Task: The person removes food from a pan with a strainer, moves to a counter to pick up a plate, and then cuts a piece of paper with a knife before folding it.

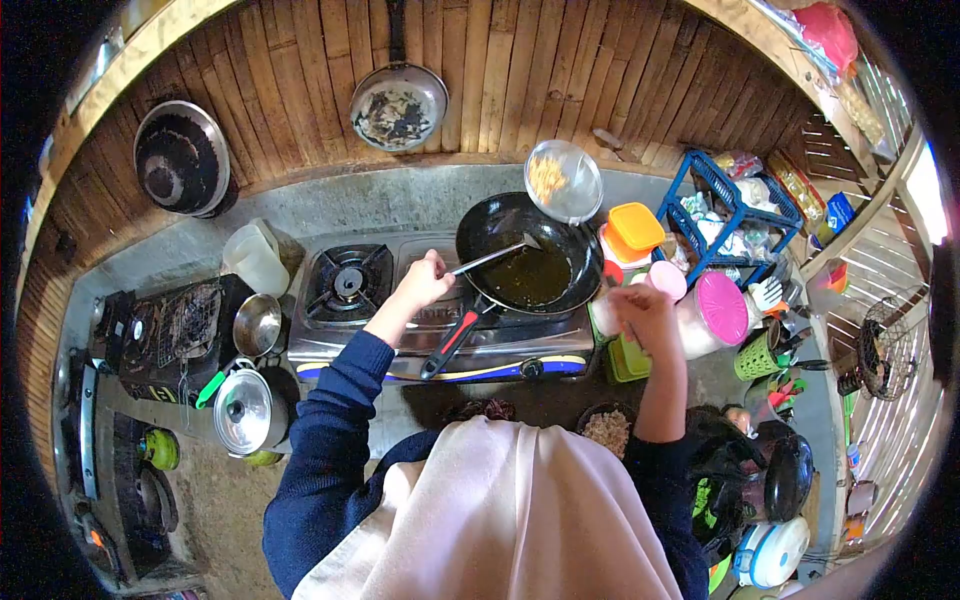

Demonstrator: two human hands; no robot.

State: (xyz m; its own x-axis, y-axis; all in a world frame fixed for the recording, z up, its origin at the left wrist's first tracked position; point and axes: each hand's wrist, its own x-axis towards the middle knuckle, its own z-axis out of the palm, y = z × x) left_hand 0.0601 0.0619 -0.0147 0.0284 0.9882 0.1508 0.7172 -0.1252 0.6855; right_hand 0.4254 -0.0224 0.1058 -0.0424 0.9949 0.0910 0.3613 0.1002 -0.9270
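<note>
Head view: left hand (425, 280) grasps a long-handled metal spatula (490, 258), blade in the round black wok (488, 226) on the steel gas stove (350, 285), right burner. Right hand (648, 315), grip indiscernible, is near a pink plastic cup (667, 278). The wok holds only dark liquid, so cooking seems early.

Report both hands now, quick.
Left hand: closed on the spatula handle, spatula head in the wok.
Right hand: blurred; open or closed cannot be told.

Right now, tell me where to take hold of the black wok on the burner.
Grip the red-and-black handle from the near side of the stove: it juts from the wok toward the person, free beneath the left hand holding the spatula.
</note>
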